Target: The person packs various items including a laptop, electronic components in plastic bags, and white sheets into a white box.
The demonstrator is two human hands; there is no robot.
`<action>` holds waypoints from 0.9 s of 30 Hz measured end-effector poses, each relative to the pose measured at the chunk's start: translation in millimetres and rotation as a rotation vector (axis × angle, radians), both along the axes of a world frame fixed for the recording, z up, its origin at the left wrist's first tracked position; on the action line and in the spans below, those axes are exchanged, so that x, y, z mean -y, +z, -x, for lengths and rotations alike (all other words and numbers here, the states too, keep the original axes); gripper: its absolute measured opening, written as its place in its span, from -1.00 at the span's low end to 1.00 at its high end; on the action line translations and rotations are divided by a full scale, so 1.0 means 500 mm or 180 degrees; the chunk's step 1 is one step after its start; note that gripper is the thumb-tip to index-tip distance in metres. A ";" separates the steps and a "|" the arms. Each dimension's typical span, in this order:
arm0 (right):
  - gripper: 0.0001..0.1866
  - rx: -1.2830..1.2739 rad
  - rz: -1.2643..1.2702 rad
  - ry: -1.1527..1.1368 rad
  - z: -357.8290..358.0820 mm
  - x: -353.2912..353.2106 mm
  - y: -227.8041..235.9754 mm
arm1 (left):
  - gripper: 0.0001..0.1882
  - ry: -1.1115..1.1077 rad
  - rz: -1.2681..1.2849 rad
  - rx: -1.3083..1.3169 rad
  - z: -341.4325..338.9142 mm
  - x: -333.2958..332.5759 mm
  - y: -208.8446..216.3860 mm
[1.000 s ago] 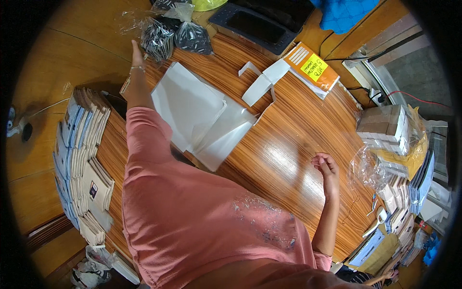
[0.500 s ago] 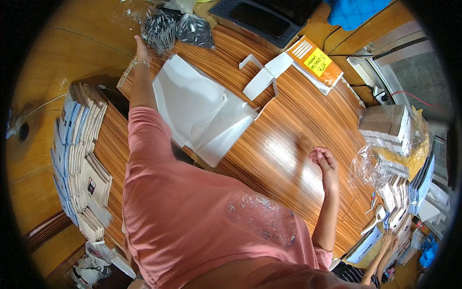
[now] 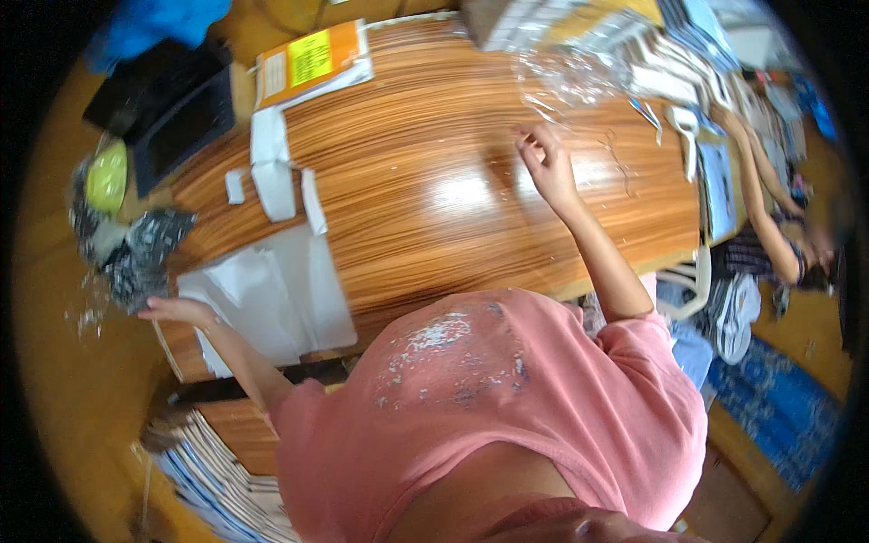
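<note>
At the far left, my left hand (image 3: 181,310) reaches out past the table edge, its fingers stretched and nothing seen in it. Just beyond its fingertips sits a clear plastic bag of small dark pieces (image 3: 136,258); whether they touch I cannot tell. White and translucent sheets (image 3: 262,290) lie on the table by my left forearm. Over the middle of the table, my right hand (image 3: 548,167) hovers with loosely curled fingers a little apart, holding nothing I can see. Crumpled clear plastic (image 3: 566,81) lies just beyond it.
White folded card strips (image 3: 272,167), an orange booklet (image 3: 312,68) and a dark tray-like case (image 3: 181,113) are at the far left. Stacked folded packets (image 3: 222,471) stand lower left. At right are a white-handled tool (image 3: 686,136), more packets and another person's arms (image 3: 756,167).
My view has turned right, so the table and its things appear rotated and shifted left. My left hand stays by the bag; my right hand still hovers over the table.
</note>
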State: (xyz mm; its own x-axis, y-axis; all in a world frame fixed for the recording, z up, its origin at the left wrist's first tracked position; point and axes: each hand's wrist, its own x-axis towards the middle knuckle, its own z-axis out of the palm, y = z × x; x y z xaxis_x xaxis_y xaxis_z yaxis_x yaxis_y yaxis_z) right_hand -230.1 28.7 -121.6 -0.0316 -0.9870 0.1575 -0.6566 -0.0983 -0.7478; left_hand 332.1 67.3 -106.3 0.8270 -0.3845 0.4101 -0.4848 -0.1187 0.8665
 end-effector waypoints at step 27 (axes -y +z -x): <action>-0.80 0.1189 -0.0175 0.2325 -0.147 -0.266 0.183 | -0.44 -0.4303 -0.0484 -0.0223 0.614 -0.227 0.071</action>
State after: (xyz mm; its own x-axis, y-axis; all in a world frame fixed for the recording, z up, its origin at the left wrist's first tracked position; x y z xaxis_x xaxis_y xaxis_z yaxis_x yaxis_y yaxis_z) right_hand -156.5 161.6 -30.2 0.5810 -0.7851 0.2147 -0.1480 -0.3613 -0.9206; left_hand 24.9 181.0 -71.0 -0.2111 -0.9410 0.2645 -0.2536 0.3141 0.9149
